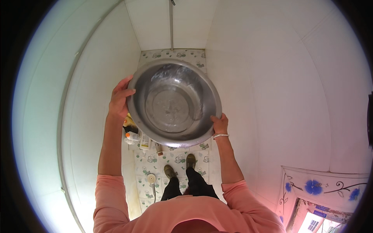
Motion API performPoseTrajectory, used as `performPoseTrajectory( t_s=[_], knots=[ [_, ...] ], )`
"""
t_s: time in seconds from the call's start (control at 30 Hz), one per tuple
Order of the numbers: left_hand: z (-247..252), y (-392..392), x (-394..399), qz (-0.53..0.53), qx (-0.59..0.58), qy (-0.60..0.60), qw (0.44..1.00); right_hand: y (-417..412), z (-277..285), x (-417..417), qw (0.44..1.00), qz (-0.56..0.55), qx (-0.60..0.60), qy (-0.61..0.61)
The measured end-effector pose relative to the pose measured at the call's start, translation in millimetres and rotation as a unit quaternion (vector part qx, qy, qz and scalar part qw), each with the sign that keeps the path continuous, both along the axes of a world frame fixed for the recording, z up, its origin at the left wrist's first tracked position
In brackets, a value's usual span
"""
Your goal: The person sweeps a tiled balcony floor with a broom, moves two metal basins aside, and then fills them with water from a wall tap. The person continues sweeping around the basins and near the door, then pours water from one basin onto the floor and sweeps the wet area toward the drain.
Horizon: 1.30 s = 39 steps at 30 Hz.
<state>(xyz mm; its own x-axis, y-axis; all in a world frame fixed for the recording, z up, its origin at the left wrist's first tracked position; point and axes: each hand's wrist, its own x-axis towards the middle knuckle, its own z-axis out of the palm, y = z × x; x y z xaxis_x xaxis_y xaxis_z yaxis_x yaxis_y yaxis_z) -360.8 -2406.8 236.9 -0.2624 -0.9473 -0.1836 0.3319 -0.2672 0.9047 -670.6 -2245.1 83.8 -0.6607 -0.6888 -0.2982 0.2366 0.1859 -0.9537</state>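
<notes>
A large round grey basin [172, 107] hangs in front of me above the floor, its inside facing up towards me. Its inner wall and bottom look wet and shiny. My left hand [119, 97] grips the rim at the left, with the thumb over the edge. On the lower right of the rim, my right hand [220, 123] has hold of it, thumb on top and the other fingers mostly hidden. A light-coloured bangle [221, 135] circles my right wrist. The basin covers part of the floor behind it.
Several bottles [132, 136] stand by the left wall, partly behind the basin. A shower head [151, 178] with its hose lies on the patterned tile floor [182, 158], left of my shoes [191, 161]. Pale walls [233, 87] close in on both sides. A vertical pipe [171, 26] runs down the far wall.
</notes>
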Motion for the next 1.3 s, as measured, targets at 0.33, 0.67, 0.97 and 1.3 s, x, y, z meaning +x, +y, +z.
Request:
performPoseTrajectory(
  t_s=[0.33,0.67,0.97,1.3],
  knots=[
    [-14.2,-19.9,-50.8,-0.039,-0.036,0.102,0.993,24.4,28.9,3.7,0.991,-0.123,-0.016,0.047],
    [-170.0,154.6,39.8,0.121,0.214,0.183,0.952,149.1,-9.7,35.0,0.983,0.020,0.151,0.098],
    [-214.6,135.7,97.4,0.233,0.378,0.077,0.893,9.7,41.0,45.3,0.937,0.156,0.285,0.130],
    [0.3,-48.1,201.6,0.325,0.130,0.212,0.912,-198.7,350.9,232.9,0.910,0.250,-0.016,0.331]
  ],
)
